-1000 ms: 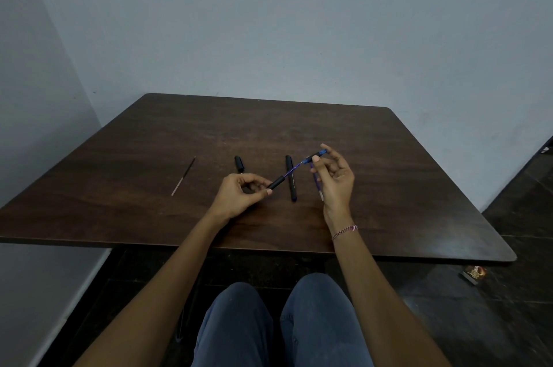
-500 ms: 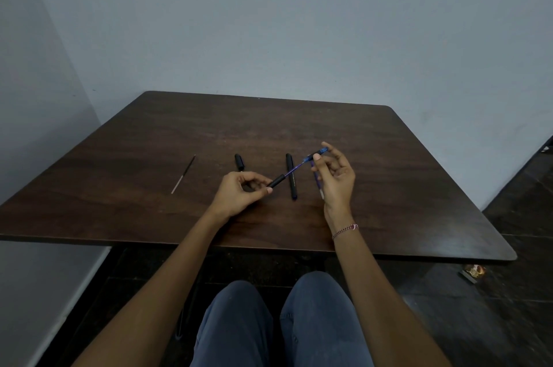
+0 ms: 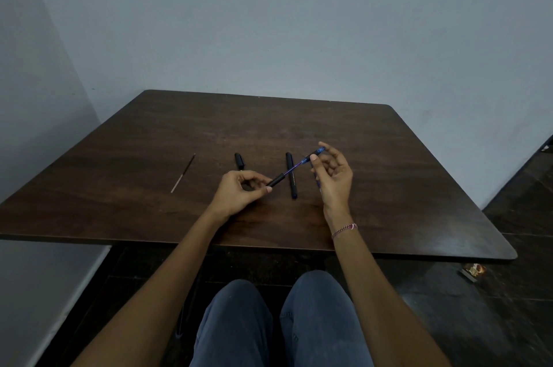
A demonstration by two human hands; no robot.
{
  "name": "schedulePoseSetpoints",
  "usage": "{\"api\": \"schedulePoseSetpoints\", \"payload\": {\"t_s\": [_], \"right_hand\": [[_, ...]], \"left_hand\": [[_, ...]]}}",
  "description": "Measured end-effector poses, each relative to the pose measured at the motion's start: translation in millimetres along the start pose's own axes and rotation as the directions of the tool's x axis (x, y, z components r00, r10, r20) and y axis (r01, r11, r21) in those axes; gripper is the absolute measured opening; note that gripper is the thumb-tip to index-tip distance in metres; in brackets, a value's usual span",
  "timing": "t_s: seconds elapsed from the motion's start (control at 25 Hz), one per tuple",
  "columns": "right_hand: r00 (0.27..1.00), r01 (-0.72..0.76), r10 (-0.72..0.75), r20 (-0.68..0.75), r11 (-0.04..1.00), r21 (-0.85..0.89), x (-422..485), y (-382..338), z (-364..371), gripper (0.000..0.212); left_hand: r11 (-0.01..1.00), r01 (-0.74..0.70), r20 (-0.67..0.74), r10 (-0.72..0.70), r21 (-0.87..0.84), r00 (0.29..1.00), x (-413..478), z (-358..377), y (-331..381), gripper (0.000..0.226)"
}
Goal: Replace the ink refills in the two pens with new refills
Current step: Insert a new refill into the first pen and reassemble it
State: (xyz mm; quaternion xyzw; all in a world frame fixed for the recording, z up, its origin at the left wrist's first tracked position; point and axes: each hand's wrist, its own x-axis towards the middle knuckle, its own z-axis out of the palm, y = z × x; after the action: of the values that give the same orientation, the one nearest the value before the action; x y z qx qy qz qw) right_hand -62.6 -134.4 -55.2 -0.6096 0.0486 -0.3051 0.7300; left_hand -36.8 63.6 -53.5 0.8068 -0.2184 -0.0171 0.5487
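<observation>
Refill (image 3: 296,168), thin and violet-blue, slants above the table (image 3: 404,187) between both hands, its lower end inside a black barrel (image 3: 276,180). The left hand (image 3: 236,194) pinches the barrel's near end. The right hand (image 3: 333,178) pinches the refill's blue top, its other fingers loosely curled. A black pen (image 3: 293,187) lies under the span, a cap (image 3: 239,160) just beyond the left fingers, and a loose refill (image 3: 183,172) well left of them.

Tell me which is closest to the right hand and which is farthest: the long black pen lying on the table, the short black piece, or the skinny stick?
1. Long black pen, lying just left of the right hand.
2. Short black piece, farther left, beyond the left hand.
3. Skinny stick, farthest left on the table.
Both hands hold the blue pen.
</observation>
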Motion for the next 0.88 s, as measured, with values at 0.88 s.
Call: {"api": "schedulePoseSetpoints", "payload": {"t_s": [0.88], "right_hand": [[0.975,0.044,0.007,0.222,0.974,-0.223,-4.4,5.5,4.4,0.024]], "left_hand": [[0.999,0.012,0.003,-0.012,-0.038,1.0,1.2,0.8,-2.0,0.015]]}}
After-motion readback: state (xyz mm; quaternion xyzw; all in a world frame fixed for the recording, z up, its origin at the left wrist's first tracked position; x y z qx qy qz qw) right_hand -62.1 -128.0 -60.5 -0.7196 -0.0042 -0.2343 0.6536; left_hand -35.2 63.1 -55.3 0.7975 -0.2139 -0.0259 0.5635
